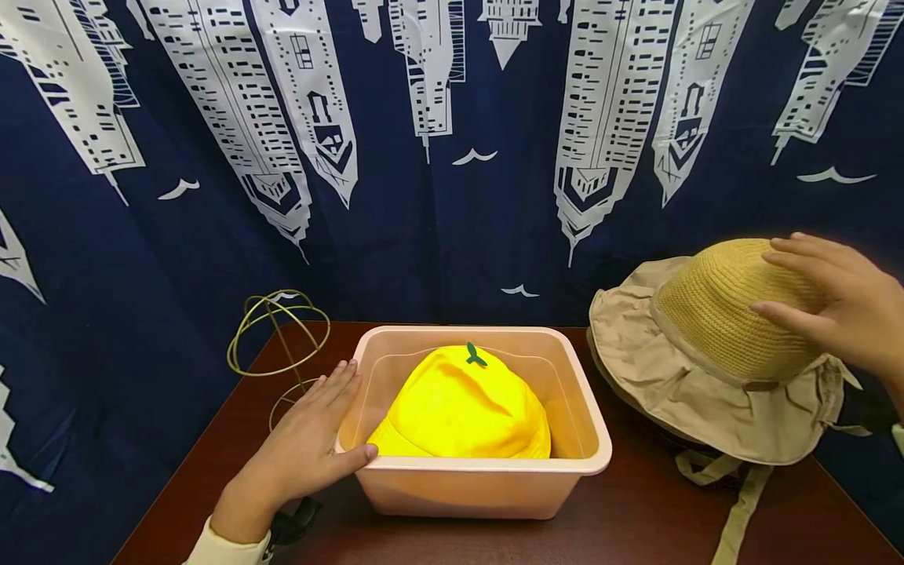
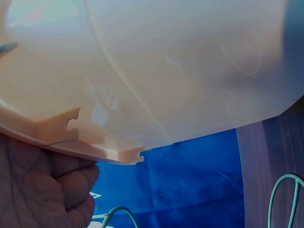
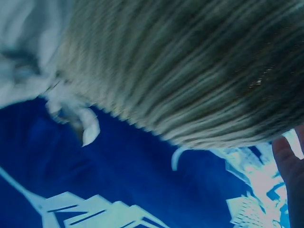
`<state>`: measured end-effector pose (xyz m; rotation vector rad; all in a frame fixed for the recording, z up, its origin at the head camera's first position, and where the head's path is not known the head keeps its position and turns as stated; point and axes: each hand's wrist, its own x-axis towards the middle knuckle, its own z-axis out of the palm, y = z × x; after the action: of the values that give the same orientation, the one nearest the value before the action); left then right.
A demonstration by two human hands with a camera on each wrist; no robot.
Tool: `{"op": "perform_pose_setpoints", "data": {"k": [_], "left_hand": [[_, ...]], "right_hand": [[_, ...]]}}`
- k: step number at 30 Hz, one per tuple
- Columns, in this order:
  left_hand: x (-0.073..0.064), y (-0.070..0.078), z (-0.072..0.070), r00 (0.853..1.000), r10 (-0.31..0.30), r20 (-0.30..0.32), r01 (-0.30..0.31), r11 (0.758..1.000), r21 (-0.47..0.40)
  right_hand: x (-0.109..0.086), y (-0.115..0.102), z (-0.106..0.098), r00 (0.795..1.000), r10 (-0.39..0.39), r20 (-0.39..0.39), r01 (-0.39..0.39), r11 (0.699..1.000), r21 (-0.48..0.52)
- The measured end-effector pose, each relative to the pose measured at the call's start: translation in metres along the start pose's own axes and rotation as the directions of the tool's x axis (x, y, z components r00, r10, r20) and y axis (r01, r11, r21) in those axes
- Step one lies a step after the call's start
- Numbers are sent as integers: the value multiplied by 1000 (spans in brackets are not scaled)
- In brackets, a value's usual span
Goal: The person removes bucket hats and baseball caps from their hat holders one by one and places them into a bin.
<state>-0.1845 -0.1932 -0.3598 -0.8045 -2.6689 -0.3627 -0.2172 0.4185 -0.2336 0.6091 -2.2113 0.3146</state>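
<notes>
My left hand (image 1: pixel 300 439) rests on the near left corner of a pink plastic bin (image 1: pixel 469 490). Its fingers lie fairly straight along the left rim, and the thumb is on the front rim. Inside the bin sits a yellow hat (image 1: pixel 459 412) with a green sprout on top. At the right, my right hand (image 1: pixel 843 298) is at the woven straw crown of a sun hat (image 1: pixel 727 306) with a wide beige fabric brim, its fingers extended. In the right wrist view the ribbed straw crown (image 3: pixel 190 71) fills the upper part, with fingers (image 3: pixel 287 161) at the right edge.
A gold wire stand (image 1: pixel 278 333) with rounded loops is left of the bin on the dark brown table (image 1: pixel 636 518). Beige straps (image 1: pixel 741 518) hang from the sun hat onto the table. Behind everything hangs a navy curtain (image 1: pixel 438 259) printed with white buildings and birds.
</notes>
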Motion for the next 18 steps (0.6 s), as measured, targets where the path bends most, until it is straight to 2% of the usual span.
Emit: {"op": "perform_pose_setpoints", "data": {"k": [5,9,15,18], "left_hand": [[0,1,-1,1000,-10,4,10,1000,5],[0,1,-1,1000,-10,6,10,1000,0],[0,1,0,1000,-18,5,19,1000,-8],[0,1,0,1000,-22,5,22,1000,-12]], "right_hand": [[-6,19,-1,987,113,111,-111,994,-24],[-9,29,-2,967,181,181,-178,983,-35],[-3,34,0,932,232,280,-232,972,-34],[1,33,1,922,243,302,-245,969,-32]]}}
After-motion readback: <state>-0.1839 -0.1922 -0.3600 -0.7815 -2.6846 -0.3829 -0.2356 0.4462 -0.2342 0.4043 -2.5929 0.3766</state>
